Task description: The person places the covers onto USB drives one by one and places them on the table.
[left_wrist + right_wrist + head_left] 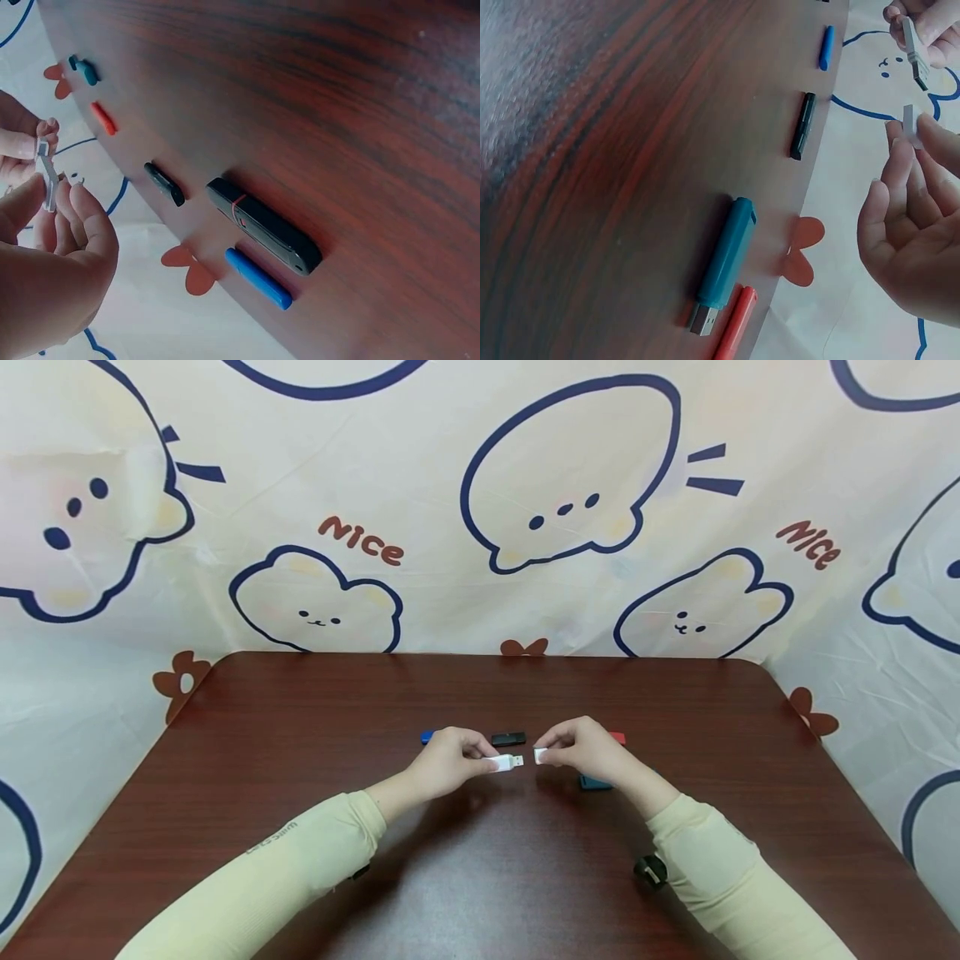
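Note:
My left hand (450, 764) pinches a white USB stick (504, 763) between thumb and fingers, its metal plug bare and pointing right. Across a small gap, the fingertips of my right hand (585, 752) pinch a small white cap (540, 756). Stick and cap are apart, both held above the table; the right wrist view shows the stick's plug (919, 75) facing the cap (910, 124). Near my right hand lies a teal USB stick (727, 255) with its metal plug uncovered. A black USB stick (262, 225) with a red line lies nearest the left wrist camera.
Along the far part of the brown table (495, 877) lie a blue stick-shaped piece (259, 277), a smaller black piece (803, 126) and a red piece (737, 322). A teal cap (73, 63) appears beside the teal stick. A cartoon-printed cloth (435, 485) hangs behind the table.

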`<move>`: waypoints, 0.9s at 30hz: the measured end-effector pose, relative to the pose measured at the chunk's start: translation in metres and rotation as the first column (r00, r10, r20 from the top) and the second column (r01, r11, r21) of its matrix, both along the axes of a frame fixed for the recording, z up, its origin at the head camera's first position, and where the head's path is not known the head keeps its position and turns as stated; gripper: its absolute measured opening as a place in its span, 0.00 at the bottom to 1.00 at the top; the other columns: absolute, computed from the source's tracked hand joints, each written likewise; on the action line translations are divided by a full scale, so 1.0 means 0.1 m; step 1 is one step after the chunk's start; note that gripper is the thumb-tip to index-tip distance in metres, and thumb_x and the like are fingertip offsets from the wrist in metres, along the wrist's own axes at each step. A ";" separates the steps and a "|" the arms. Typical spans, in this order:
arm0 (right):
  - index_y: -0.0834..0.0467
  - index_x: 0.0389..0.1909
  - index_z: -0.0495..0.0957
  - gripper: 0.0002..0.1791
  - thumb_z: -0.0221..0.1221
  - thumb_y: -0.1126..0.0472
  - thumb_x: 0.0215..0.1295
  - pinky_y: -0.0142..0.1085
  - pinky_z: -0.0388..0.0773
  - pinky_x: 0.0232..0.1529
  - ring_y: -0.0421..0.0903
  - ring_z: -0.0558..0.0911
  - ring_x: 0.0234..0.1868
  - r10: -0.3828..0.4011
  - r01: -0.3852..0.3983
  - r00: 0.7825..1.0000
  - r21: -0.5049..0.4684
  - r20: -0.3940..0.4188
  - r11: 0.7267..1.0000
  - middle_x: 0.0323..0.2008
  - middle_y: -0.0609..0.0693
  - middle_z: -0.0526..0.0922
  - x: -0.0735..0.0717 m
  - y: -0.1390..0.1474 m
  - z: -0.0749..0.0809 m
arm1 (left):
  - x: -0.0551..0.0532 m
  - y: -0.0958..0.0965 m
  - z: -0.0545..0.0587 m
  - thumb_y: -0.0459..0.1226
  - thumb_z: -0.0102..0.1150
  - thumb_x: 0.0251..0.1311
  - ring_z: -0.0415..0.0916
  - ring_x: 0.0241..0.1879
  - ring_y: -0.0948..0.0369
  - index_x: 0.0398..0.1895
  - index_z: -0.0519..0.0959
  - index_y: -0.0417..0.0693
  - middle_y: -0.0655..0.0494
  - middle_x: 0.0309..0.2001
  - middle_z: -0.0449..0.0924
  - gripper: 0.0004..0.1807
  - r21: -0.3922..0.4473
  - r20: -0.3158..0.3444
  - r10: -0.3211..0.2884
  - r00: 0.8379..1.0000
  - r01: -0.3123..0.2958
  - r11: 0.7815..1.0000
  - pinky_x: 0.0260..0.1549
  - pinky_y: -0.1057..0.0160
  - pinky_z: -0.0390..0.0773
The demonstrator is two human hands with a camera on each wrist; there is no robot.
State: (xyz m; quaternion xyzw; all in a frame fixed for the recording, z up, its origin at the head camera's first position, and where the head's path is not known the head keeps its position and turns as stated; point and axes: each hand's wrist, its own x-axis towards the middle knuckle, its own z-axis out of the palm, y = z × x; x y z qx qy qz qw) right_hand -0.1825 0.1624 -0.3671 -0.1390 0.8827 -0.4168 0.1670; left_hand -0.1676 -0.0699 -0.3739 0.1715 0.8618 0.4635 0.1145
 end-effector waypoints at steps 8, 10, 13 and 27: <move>0.63 0.37 0.81 0.09 0.62 0.61 0.59 0.47 0.78 0.38 0.49 0.80 0.31 -0.026 0.028 0.999 -0.061 0.030 0.998 0.29 0.52 0.84 0.03 -0.04 0.03 | 0.00 0.01 0.02 0.34 0.64 0.54 0.71 0.27 0.64 0.30 0.84 0.44 0.55 0.27 0.81 0.03 0.012 0.028 0.022 0.999 -0.023 1.000 0.27 0.67 0.70; 0.62 0.36 0.81 0.08 0.63 0.61 0.58 0.46 0.77 0.37 0.49 0.80 0.30 -0.033 0.035 0.999 -0.069 0.026 0.997 0.28 0.52 0.84 0.03 -0.05 0.03 | 0.00 0.02 0.02 0.34 0.64 0.54 0.70 0.27 0.64 0.30 0.84 0.44 0.55 0.27 0.81 0.03 0.016 0.034 0.021 0.999 -0.021 1.000 0.26 0.67 0.69; 0.61 0.35 0.82 0.08 0.63 0.61 0.58 0.45 0.77 0.36 0.46 0.78 0.29 -0.036 0.037 0.999 -0.070 0.018 0.997 0.27 0.51 0.84 0.03 -0.05 0.02 | 0.00 0.02 0.02 0.34 0.64 0.55 0.70 0.27 0.64 0.30 0.83 0.43 0.54 0.27 0.80 0.03 0.023 0.038 0.015 0.999 -0.016 1.000 0.26 0.67 0.69; 0.62 0.34 0.82 0.06 0.64 0.63 0.56 0.45 0.77 0.36 0.44 0.77 0.28 -0.027 0.029 0.999 -0.081 0.032 0.996 0.25 0.50 0.83 0.04 -0.11 0.02 | -0.01 0.02 0.00 0.34 0.63 0.55 0.70 0.28 0.63 0.31 0.83 0.43 0.54 0.28 0.81 0.03 0.039 0.036 0.000 0.999 -0.001 0.999 0.28 0.67 0.70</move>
